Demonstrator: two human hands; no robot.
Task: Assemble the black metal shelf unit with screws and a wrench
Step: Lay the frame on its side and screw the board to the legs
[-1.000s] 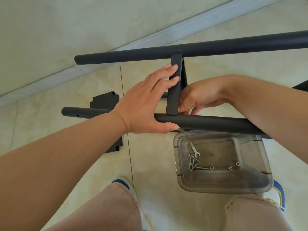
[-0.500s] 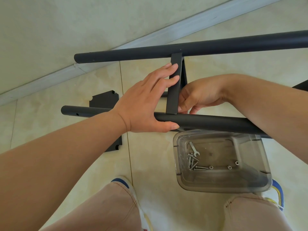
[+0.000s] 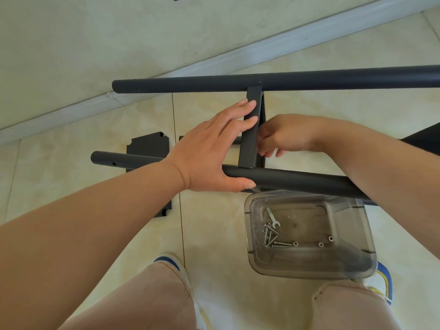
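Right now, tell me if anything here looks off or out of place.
Nothing stands out. The wrench and screws lie in the clear tub, and both hands are at the crossbar between the two black tubes.

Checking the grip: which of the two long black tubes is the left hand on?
The near tube, just above the clear bin; left hand rests on it.
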